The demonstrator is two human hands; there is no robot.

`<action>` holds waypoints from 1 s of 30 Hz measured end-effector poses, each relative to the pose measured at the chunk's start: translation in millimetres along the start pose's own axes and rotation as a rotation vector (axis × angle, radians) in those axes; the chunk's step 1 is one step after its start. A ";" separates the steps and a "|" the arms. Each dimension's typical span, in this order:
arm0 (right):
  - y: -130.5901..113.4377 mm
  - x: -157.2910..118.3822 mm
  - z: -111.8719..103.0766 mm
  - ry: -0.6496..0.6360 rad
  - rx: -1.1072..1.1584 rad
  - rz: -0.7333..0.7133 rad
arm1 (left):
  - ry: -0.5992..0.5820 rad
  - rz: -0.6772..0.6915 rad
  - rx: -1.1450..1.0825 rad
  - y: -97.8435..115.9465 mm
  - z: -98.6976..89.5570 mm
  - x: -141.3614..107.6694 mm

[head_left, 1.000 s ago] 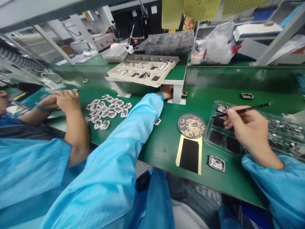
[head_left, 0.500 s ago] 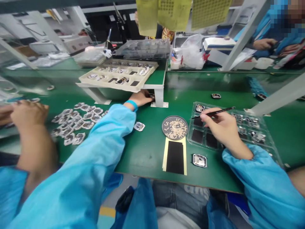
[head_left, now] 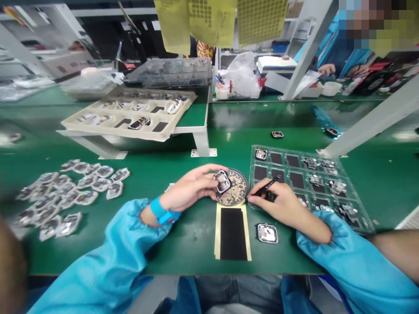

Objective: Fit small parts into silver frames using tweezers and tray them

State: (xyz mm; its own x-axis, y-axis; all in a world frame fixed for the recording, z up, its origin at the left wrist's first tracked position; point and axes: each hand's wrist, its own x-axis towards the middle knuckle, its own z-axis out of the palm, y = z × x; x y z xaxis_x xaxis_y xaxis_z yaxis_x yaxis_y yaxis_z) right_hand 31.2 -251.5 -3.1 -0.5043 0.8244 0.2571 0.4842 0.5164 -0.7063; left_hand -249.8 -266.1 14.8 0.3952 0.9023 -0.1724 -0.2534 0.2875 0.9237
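Note:
My left hand (head_left: 191, 188) holds a small square metal frame part (head_left: 222, 181) tilted over a round perforated dish (head_left: 238, 192) full of tiny pieces. My right hand (head_left: 278, 204) grips a thin black pen-like tool (head_left: 266, 187), its tip at the dish's right rim. Both arms wear blue sleeves, and a blue band sits on my left wrist. A black strip on yellow backing (head_left: 233, 233) lies just below the dish. Another square frame part (head_left: 267, 233) rests on the mat under my right wrist.
A clear compartment tray (head_left: 327, 183) with parts lies at right. Several bagged parts (head_left: 68, 192) are spread at left. A cream tray (head_left: 108, 126) sits on a white stand behind. Loose frame parts (head_left: 277, 134) lie farther back. A slanted post (head_left: 369, 126) crosses at right; another person sits beyond.
My left hand came back from under the white stand with a frame part and now holds it over the dish. My right hand moved left, bringing the tool tip to the dish.

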 end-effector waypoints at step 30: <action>-32.3 -5.8 2.0 0.033 0.150 -0.391 | 0.119 -0.054 0.305 -75.5 43.5 -21.2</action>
State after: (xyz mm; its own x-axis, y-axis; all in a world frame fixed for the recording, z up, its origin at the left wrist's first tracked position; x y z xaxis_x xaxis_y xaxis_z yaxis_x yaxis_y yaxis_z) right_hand 17.1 -273.4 16.9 -0.6054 0.5812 0.5438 0.1501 0.7543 -0.6391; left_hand -200.6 -320.9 -36.4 0.2899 0.9250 -0.2457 0.0484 0.2422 0.9690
